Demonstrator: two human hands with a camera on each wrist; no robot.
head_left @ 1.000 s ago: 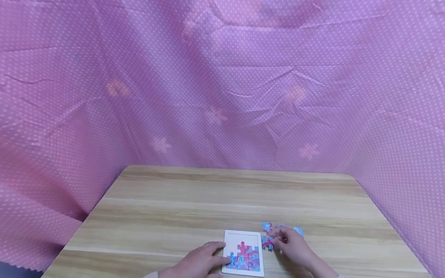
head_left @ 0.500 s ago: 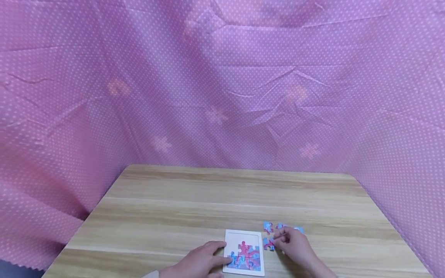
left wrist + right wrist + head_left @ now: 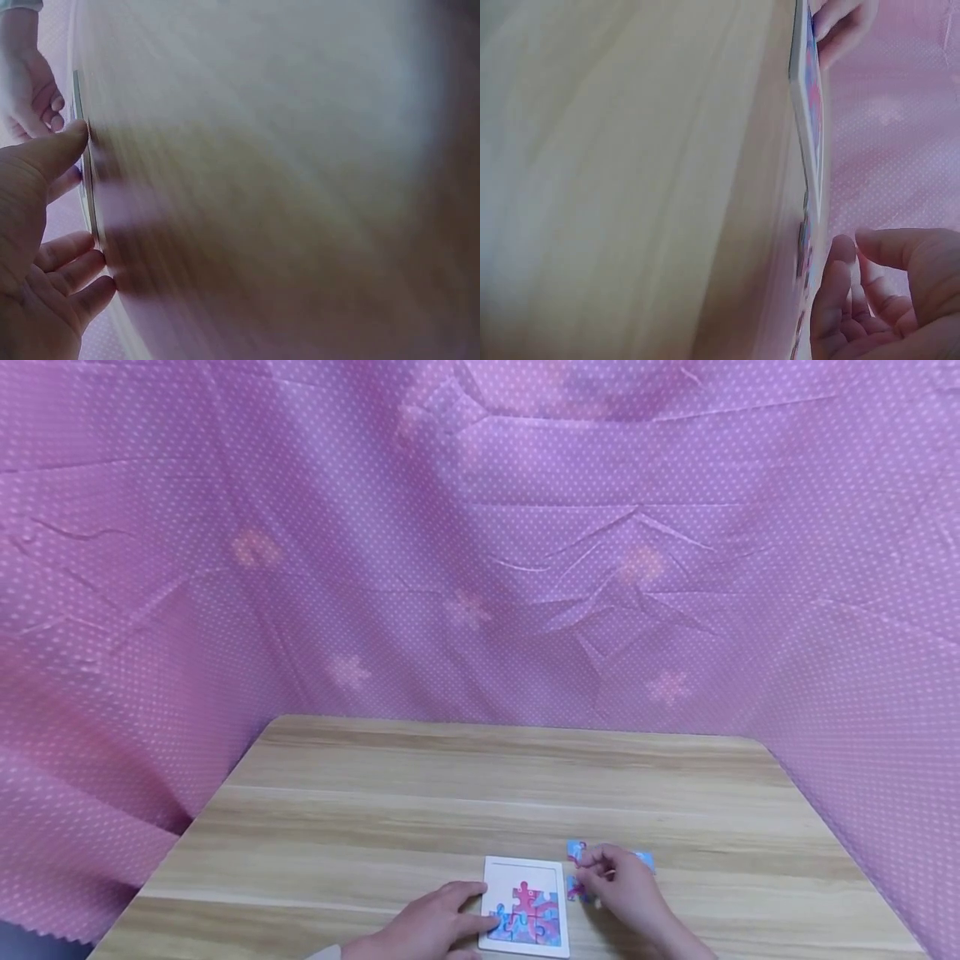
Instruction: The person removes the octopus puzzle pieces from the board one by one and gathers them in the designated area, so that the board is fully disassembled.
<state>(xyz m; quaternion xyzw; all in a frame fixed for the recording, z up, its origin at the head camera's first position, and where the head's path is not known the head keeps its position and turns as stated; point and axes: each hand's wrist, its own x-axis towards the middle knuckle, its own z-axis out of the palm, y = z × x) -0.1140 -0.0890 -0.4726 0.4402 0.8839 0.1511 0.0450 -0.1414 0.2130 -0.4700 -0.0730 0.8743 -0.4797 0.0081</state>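
Observation:
A white puzzle tray (image 3: 566, 906) lies on the table, its lower part filled with joined pink and blue puzzle pieces (image 3: 536, 914). At its left edge rests my left hand (image 3: 431, 922), the fingers fairly straight; in the left wrist view the left hand (image 3: 37, 225) touches the tray's edge (image 3: 91, 199). To the right of the tray, my right hand (image 3: 630, 889) hovers over loose puzzle pieces (image 3: 575, 850), its fingers loosely bent. In the right wrist view the right hand (image 3: 885, 300) shows nothing between thumb and fingertips. It hides some of the loose pieces.
A blue puzzle piece (image 3: 646, 860) lies beyond the right hand, and another loose piece (image 3: 576, 890) lies close to the tray's right edge. The wooden table (image 3: 375, 810) is enclosed by a pink dotted cloth (image 3: 480, 568).
My right hand has shifted slightly left and away from me over the loose pieces, covering one that showed half a second ago. The left hand and the tray have stayed nearly still.

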